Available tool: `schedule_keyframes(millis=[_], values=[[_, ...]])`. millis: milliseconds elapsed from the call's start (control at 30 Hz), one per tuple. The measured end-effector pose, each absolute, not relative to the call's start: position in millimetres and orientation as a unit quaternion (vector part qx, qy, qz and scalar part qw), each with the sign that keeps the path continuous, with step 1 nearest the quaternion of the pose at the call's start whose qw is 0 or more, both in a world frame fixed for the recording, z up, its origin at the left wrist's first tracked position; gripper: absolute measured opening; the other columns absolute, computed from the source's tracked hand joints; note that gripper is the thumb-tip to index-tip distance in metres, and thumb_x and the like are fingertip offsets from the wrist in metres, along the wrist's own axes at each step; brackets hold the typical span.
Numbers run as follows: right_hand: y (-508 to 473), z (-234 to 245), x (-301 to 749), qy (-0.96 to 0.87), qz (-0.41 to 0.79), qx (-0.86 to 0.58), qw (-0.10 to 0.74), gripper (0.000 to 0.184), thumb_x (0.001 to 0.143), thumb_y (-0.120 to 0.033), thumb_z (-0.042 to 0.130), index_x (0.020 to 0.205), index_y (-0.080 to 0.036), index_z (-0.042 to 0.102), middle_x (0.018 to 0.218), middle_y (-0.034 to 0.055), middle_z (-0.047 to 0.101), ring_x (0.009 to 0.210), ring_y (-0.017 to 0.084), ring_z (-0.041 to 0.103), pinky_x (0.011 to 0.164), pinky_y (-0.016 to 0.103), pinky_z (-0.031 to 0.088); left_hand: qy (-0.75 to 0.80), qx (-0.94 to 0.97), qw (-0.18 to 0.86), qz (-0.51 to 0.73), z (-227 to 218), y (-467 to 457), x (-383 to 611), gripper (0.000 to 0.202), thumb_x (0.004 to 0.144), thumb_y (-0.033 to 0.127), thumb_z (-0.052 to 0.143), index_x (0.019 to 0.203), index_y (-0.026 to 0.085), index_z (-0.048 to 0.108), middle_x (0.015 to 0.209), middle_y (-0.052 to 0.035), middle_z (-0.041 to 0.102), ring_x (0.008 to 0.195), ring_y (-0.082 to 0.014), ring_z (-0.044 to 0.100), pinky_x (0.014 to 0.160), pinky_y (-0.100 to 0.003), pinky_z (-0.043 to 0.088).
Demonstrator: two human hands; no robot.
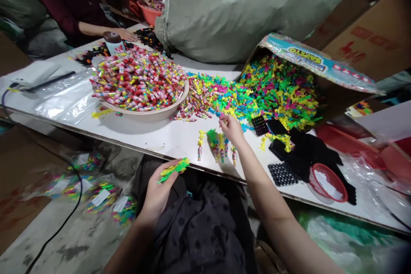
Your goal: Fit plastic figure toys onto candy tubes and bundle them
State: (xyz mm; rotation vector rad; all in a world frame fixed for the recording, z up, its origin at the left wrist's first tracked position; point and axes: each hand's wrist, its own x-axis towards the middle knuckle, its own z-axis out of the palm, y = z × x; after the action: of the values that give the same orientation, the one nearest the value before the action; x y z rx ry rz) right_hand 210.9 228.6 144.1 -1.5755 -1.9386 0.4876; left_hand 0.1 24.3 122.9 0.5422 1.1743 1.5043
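Note:
My left hand [162, 184], at the table's front edge, is closed round a small bunch of green and yellow plastic figures [175, 170]. Over the table my right hand [231, 129] has its fingers pinched together beside the loose pile of coloured figures [236, 100]; what they hold, if anything, is too small to make out. Below that hand stand several small candy-filled tubes, among them a tube [199, 153] with a yellow figure at its top. Many similar tubes [141, 77] heap up in a wide pale basin [160, 113] on the left.
An opened carton [321, 62] spills figures at the back right. Black mesh pieces [282, 174] and a red basket [329, 182] lie at right. Clear bags [69, 98] lie left. A big grey sack [224, 13] stands behind; a co-worker's hand [126, 34] rests at far left.

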Motion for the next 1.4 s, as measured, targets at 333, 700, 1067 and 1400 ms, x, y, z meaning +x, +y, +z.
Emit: schedule_keyframes(millis=[333, 700, 1067, 1400], values=[[294, 140, 186, -0.863, 0.056, -0.496, 0.080, 0.025, 0.076, -0.017, 0.053, 0.100, -0.015, 0.060, 0.090, 0.0090, 0.062, 0.084, 0.021, 0.055, 0.074, 0.029, 0.039, 0.442, 0.193, 0.573, 0.663, 113, 42, -38, 0.021, 0.062, 0.022, 0.074, 0.076, 0.017, 0.059, 0.110, -0.0078, 0.061, 0.095, -0.0183, 0.061, 0.086, -0.033, 0.049], [283, 119, 115, -0.923, 0.047, -0.382, 0.006, 0.024, 0.079, -0.017, 0.050, 0.101, -0.015, 0.060, 0.101, 0.0112, 0.060, 0.095, 0.023, 0.053, 0.084, 0.033, 0.036, 0.435, 0.166, 0.584, 0.664, 120, 50, -40, 0.032, 0.059, 0.029, 0.077, 0.086, 0.018, 0.062, 0.085, -0.0047, 0.067, 0.079, -0.0190, 0.066, 0.082, -0.036, 0.052], [208, 152, 120, -0.722, 0.475, -0.408, 0.294, 0.013, 0.076, -0.029, 0.059, 0.084, -0.019, 0.056, 0.079, 0.0038, 0.062, 0.071, 0.016, 0.059, 0.069, 0.031, 0.046, 0.510, 0.307, 0.492, 0.635, 128, 33, -36, 0.025, 0.068, 0.025, 0.069, 0.093, 0.021, 0.070, 0.102, -0.0076, 0.068, 0.098, -0.0231, 0.062, 0.096, -0.036, 0.045], [85, 184, 150, -0.370, 0.717, -0.363, 0.466, 0.021, 0.070, -0.037, 0.068, 0.081, -0.023, 0.057, 0.077, -0.0018, 0.064, 0.068, 0.012, 0.062, 0.062, 0.027, 0.055, 0.498, 0.401, 0.491, 0.591, 160, 32, -4, 0.026, 0.064, 0.018, 0.071, 0.089, 0.021, 0.071, 0.102, -0.0058, 0.068, 0.100, -0.0231, 0.061, 0.097, -0.036, 0.043]])
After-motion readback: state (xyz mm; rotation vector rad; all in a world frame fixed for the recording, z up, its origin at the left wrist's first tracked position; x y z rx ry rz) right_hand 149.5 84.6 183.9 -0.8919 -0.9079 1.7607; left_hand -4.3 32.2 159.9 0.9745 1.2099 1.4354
